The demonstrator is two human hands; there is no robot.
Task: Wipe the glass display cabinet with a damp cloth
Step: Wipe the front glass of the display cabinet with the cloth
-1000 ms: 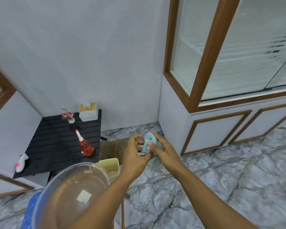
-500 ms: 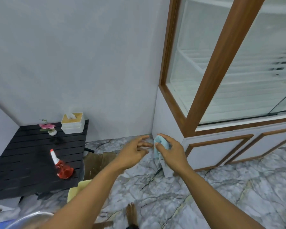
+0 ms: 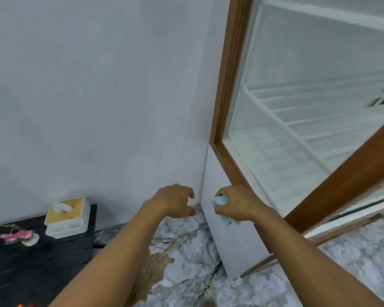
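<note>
Below cabinet (image 3: 222, 107) glass: right hand (image 3: 238, 206) grips cloth (image 3: 220, 200); left hand (image 3: 173, 201) nearby, loosely curled.

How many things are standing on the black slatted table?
2: the white tissue box with tan lid at its far right corner, the small white pot of pink flowers left of it. More may be hidden off-frame.

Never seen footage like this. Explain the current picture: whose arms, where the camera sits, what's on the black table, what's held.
No machine here: the arms are a person's, filmed by a camera worn on their head, looking forward and down. The right hand grips a bunched light-blue cloth; the left hand beside it is loosely curled and holds nothing. On the right stands the glass display cabinet, framed in brown wood. The black table at lower left carries a tissue box and a pot of pink flowers.
</note>
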